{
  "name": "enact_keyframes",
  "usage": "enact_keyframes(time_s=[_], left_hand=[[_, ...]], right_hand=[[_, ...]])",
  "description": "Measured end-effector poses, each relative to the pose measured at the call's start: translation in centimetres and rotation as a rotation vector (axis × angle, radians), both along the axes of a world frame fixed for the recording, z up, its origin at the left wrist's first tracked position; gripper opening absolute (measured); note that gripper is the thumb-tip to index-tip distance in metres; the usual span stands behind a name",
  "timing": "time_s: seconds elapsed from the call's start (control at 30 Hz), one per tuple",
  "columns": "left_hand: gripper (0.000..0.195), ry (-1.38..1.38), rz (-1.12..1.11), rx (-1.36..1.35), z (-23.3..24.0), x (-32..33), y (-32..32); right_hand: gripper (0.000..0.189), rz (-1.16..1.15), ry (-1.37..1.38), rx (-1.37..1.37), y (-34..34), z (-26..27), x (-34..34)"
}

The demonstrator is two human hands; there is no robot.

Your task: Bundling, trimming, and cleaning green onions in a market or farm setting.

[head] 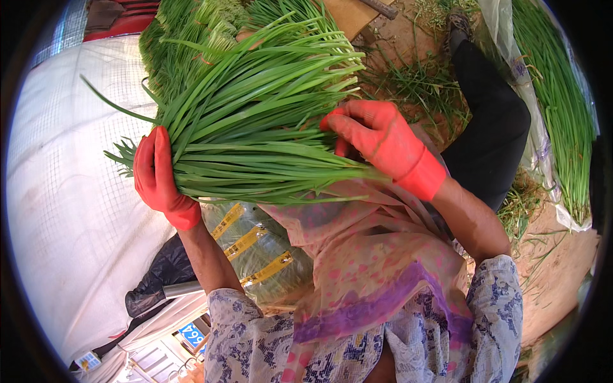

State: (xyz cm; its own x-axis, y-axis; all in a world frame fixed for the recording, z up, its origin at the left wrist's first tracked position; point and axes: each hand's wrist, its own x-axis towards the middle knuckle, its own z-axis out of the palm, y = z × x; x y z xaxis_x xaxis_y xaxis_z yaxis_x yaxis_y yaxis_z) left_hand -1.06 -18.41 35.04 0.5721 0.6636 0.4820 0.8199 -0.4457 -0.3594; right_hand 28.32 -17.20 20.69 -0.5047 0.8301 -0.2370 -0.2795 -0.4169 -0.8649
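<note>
A large loose bunch of garlic chives (pixel 258 119) is spread in front of me, its pale stem ends to the right. My left hand (pixel 165 177), in a red rubber glove, grips the leafy end, with some tips sticking out past the fingers. At the stem side is my right hand (pixel 383 139), gloved in red too. Its bent fingertips reach in among the lower stems, and what lies between them is hidden. The lower stems reach under its palm, just above my pink-dotted translucent apron (pixel 364 268).
Bundled chives (pixel 191 62) are piled at the back, next to a wooden board (pixel 352 19). White sheeting (pixel 72 158) covers the left side. Yellow-taped plastic packs (pixel 268 258) sit below the bunch. Loose trimmings (pixel 426 86) litter the ground near my leg (pixel 493 115). More chives (pixel 560 95) lie on plastic at right.
</note>
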Motion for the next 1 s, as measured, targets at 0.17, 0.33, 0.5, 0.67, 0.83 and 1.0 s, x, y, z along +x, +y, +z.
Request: enact_keyframes(time_s=[0.17,0.33,0.5,0.67,0.83,1.0], left_hand=[[0.042,0.081,-0.015,0.033,0.3,1.1,-0.3],[0.031,0.104,-0.028,0.079,0.4,2.3,-0.3],[0.029,0.193,-0.097,-0.003,1.1,3.2,0.0],[0.033,0.197,-0.127,-0.013,0.7,2.3,0.8],[0.036,0.206,-0.079,-0.035,0.8,1.8,0.4],[0.030,0.185,-0.063,0.012,1.1,2.7,0.2]], right_hand=[[0.030,0.022,-0.041,0.030,0.2,-1.8,-2.2],[0.032,0.044,0.186,-0.042,-0.4,-2.9,-4.7],[0.021,0.143,0.305,-0.262,-0.3,-2.3,-5.8],[0.011,0.205,1.048,-0.254,-0.4,-2.2,2.2],[0.017,0.122,1.014,0.059,1.8,-2.3,10.7],[0.017,-0.223,-0.269,0.573,1.7,-3.3,6.1]])
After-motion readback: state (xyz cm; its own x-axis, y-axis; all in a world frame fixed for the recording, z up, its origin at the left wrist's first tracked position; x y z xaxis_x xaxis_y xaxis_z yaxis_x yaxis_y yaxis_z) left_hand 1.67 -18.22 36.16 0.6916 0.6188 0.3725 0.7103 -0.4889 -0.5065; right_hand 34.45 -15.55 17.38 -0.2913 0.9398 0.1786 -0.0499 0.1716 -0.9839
